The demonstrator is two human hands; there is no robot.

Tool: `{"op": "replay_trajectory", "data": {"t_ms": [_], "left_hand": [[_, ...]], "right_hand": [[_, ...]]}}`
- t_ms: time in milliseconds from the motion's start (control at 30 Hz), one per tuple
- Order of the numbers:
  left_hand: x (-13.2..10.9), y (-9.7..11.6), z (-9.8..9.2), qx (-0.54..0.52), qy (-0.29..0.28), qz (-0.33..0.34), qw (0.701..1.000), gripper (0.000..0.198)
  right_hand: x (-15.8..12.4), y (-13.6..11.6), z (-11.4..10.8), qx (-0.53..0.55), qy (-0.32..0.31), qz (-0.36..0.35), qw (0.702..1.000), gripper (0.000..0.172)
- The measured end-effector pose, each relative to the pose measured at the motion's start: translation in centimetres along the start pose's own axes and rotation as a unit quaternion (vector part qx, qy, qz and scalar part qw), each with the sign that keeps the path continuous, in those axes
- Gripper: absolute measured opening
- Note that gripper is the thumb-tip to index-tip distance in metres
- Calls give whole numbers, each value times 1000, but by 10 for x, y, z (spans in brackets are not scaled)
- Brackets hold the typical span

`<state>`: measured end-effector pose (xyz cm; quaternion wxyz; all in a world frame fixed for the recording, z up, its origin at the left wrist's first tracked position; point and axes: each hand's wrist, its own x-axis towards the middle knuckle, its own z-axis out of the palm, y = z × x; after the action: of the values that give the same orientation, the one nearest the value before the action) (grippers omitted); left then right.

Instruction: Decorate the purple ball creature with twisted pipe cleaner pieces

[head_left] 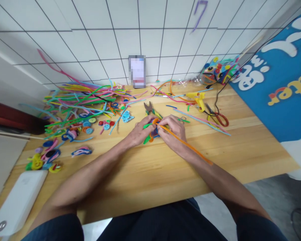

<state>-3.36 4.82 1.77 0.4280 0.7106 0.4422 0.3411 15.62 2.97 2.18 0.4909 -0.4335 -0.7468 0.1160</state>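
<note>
Both hands meet at the middle of the frame, close together. The left hand [139,130] pinches a small bundle [149,137] of green, orange and purple loops. The right hand [173,129] is closed on one end of an orange pipe cleaner [188,145] just where it joins the bundle. Only that short end looks wound in. The rest runs straight, down and right over the wrist, so the piece seems partly made.

Pliers [148,107] lie just above the hands on the tabletop [153,174]. To the upper right are a yellow glue gun [198,98] and red-handled scissors [219,117].

Left of centre lie many finished coils [87,124], with a big heap of loose pipe cleaners [82,95] above them.

At the upper right, what looks like a clear bag [217,71] holds colourful made pieces. A white box [17,201] at the lower left is closed, and its contents cannot be seen.
</note>
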Motion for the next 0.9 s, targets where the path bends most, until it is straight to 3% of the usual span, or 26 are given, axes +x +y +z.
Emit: {"op": "replay_trajectory", "data": {"t_ms": [100, 333, 667, 900], "left_hand": [[-3, 3, 2, -11, -18, -19, 1000, 36], [-9, 3, 10, 25, 16, 1, 1000, 38], [-15, 4, 9, 128, -22, 41, 991, 39], [-16, -9, 19, 78, 50, 90, 992, 45]], "right_hand": [[-6, -3, -1, -8, -11, -24, 1000, 11], [-21, 3, -4, 0, 4, -59, 998, 10], [-29, 3, -5, 13, 31, -70, 997, 14], [-30, 0, -9, 16, 27, -82, 996, 18]]}}
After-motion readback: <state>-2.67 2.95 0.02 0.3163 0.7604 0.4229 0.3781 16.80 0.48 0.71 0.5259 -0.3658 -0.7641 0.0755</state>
